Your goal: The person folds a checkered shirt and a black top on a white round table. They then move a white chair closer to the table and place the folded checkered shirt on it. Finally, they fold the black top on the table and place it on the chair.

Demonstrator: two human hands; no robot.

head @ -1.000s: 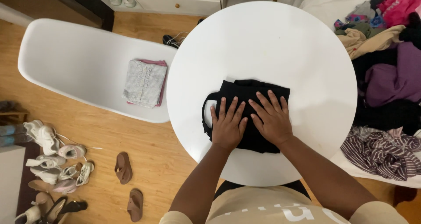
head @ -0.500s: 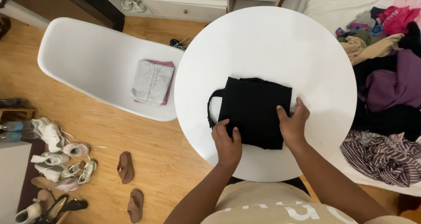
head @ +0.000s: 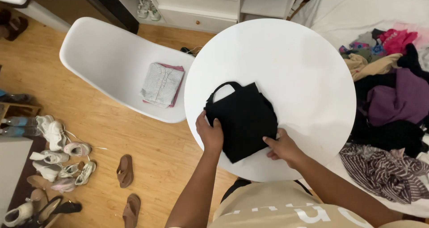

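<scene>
A folded black cloth (head: pixel 243 120) lies on the round white table (head: pixel 304 67), tipped a bit sideways. The left hand (head: pixel 210 133) pinches its left edge. The right hand (head: pixel 282 146) grabs its lower right edge, fingers curled. A folded grey and pink pile (head: pixel 161 84) sits on the white chair (head: pixel 103 62) beside the table
</scene>
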